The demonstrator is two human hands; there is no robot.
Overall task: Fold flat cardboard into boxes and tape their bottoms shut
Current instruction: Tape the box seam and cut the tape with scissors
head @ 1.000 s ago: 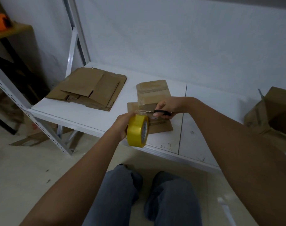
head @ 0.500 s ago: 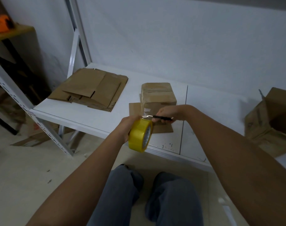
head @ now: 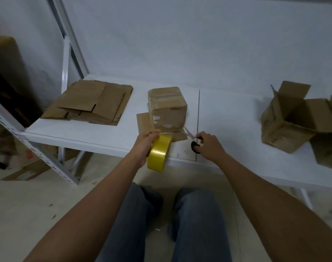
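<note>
Right hand (head: 210, 146) with scissors (head: 193, 141) withdrawn rightward from tape roll (head: 159, 152).

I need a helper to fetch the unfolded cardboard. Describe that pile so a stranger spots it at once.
Start at the white shelf against the wall and go to its far left end, by the slanted metal post. The flat cardboard pile lies there; unlike the taped box mid-shelf and the open boxes at right, it is completely flat.

A white metal shelf (head: 97, 138) stands against a pale wall (head: 199, 38), its slotted upright (head: 38, 154) slanting down to the beige floor (head: 29, 208).
</note>
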